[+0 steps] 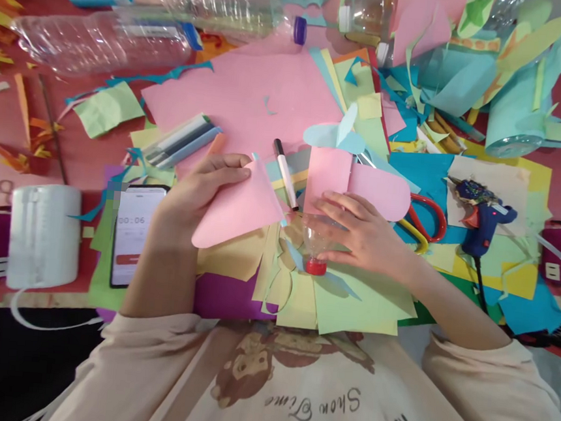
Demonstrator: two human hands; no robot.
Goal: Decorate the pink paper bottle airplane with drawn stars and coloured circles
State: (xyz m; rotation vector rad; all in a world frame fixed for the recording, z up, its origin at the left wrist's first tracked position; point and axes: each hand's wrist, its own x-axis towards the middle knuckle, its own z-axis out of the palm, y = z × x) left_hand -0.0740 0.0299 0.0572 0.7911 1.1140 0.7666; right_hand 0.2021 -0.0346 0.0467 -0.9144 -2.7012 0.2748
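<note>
A pink paper piece (241, 210) with one rounded end is pinched in my left hand (209, 181), held above the paper-strewn table. Small light-blue bits show at its straight edge. My right hand (357, 233) lies with fingers spread over a clear plastic bottle (311, 236) with a red cap, which points toward me. Pink paper (329, 175) wraps the bottle's far part. A second pink rounded piece (380, 190) sticks out to its right, and light-blue paper petals (339, 136) stand at its far end. How firmly the right fingers grip is partly hidden.
A black-and-white marker (286, 174) lies between the hands. Red-and-yellow scissors (427, 220) and a blue glue gun (486, 222) are to the right. A phone (135, 237) and white box (45, 236) sit left. Clear bottles (103, 41) and blue-covered bottles (517, 120) lie farther back.
</note>
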